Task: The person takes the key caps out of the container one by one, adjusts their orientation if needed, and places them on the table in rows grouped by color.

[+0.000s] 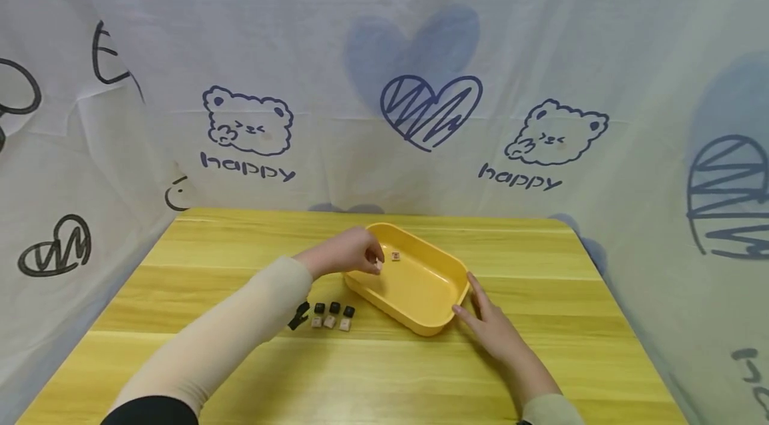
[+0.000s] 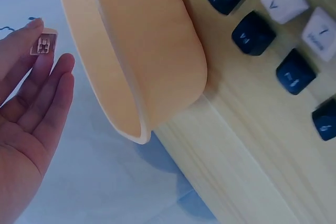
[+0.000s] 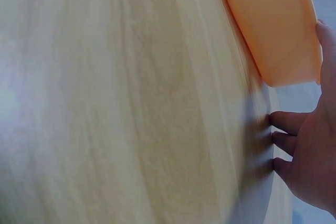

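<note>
Between thumb and fingertips my left hand (image 1: 354, 251) pinches a pale keycap (image 2: 43, 44), its underside with the stem socket facing the left wrist camera. That hand is over the left part of a yellow plastic tray (image 1: 420, 281). Another pale keycap (image 1: 395, 256) lies inside the tray near its far wall. My right hand (image 1: 495, 331) touches the tray's right end with thumb and finger, the fingers fairly straight. In the right wrist view its thumb is against the rim, while the other fingers are spread below, near the table.
Several black keycaps (image 1: 334, 307) and pale keycaps (image 1: 330, 322) stand in two rows on the wooden table (image 1: 384, 371), left of the tray. A black object (image 1: 298, 315) of unclear kind shows beside the left sleeve. Printed white cloth (image 1: 336, 111) hangs around the table.
</note>
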{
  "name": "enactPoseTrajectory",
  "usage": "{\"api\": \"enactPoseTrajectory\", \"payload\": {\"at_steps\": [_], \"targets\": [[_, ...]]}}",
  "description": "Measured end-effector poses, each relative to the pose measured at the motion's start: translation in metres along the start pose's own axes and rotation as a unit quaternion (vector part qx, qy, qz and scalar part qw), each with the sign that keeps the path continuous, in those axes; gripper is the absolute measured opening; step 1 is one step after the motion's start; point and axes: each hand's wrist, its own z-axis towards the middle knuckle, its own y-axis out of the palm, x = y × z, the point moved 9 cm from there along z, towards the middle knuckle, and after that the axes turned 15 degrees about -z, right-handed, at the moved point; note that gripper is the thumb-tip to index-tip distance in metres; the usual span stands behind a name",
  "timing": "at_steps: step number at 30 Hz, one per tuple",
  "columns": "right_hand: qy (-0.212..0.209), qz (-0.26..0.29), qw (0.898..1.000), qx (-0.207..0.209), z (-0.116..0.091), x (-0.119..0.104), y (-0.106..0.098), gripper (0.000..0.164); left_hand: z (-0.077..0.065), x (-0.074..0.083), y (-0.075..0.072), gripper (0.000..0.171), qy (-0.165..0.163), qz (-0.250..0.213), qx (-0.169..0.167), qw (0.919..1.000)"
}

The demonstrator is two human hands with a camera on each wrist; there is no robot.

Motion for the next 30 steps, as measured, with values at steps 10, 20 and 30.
{"api": "enactPoseTrajectory", "payload": {"at_steps": [10,20,30], "targets": [[0.000,0.005,1.000,-0.002,0.001,0.001,0.003,0.079,-0.042,0.001,-0.009,0.013,0.003,-0.025,0.043,0.9988],[0.000,0.007,1.000,0.004,0.001,0.003,0.002,0.079,-0.079,-0.013,-0.022,0.014,-0.013,-0.048,0.091,0.9946],[0.002,0.001,1.000,-0.001,0.000,0.002,0.001,0.078,-0.113,-0.034,-0.020,0.009,-0.065,-0.084,0.118,0.9873]]}}
